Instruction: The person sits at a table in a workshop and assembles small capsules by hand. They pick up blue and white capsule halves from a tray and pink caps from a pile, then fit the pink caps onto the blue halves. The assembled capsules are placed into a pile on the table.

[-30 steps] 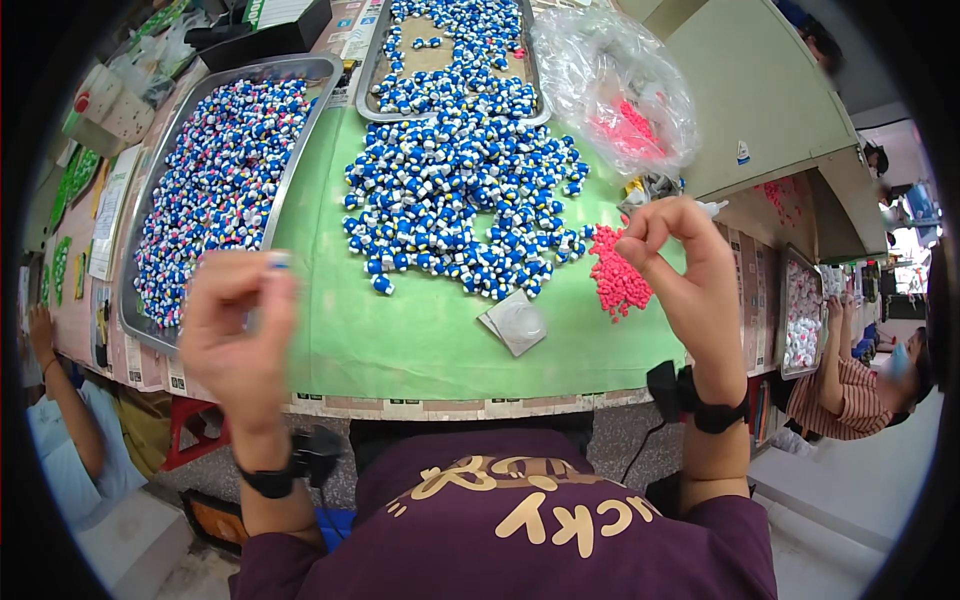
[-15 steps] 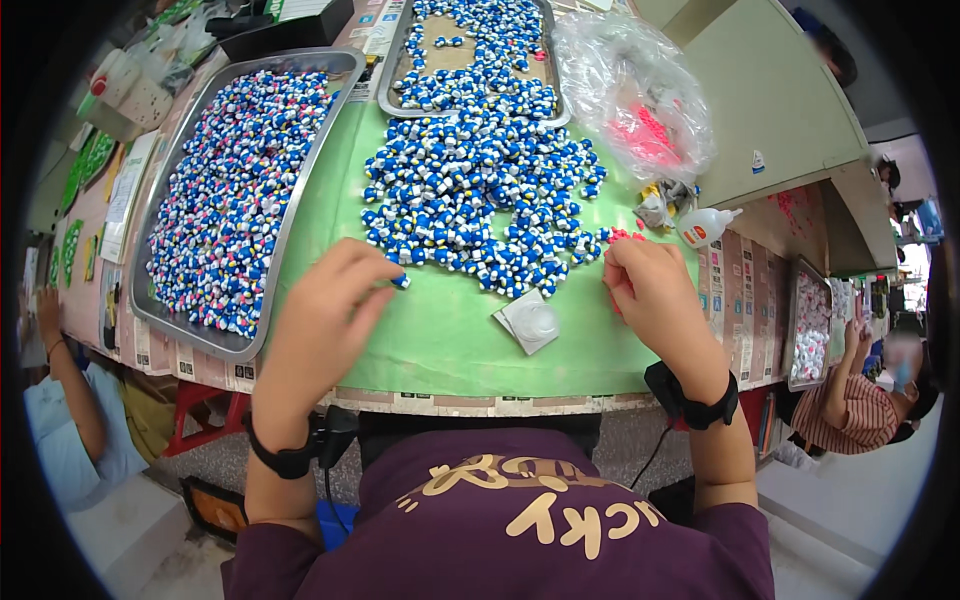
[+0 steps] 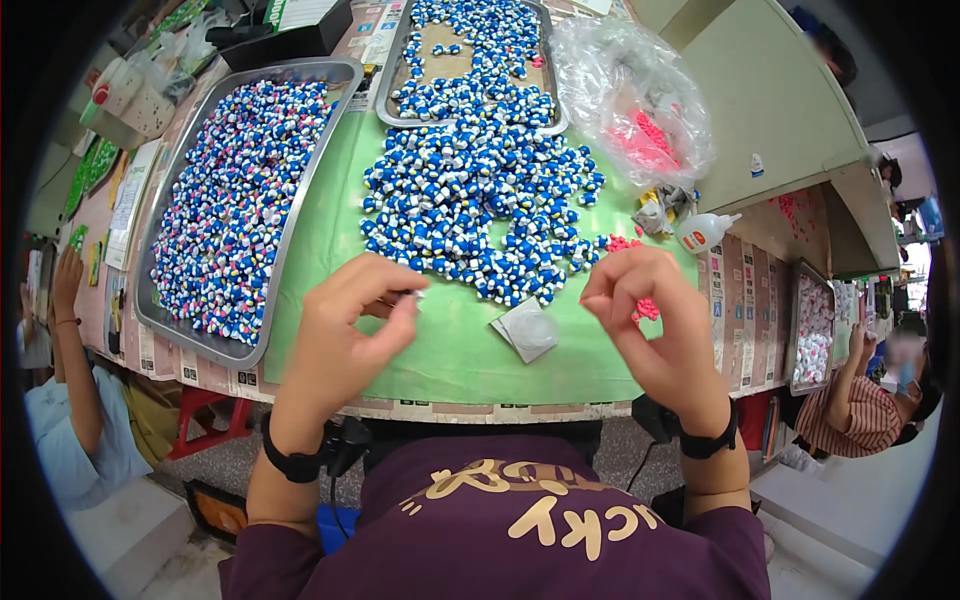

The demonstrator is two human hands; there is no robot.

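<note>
The left hand (image 3: 350, 335), in the lower left of the frame, pinches one small blue-white piece (image 3: 413, 296) between thumb and forefinger. The right hand (image 3: 655, 320) closes on pink bits (image 3: 645, 308) at centre right. The pile of pieces (image 3: 480, 205) lies just above both hands.

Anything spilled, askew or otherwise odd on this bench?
Mostly orderly. The blue-and-white pieces lie in a loose heap on the green mat, running out of the upper metal tray over its near edge. A small glue bottle lies on its side by the clear bag. Nothing looks damaged.
</note>
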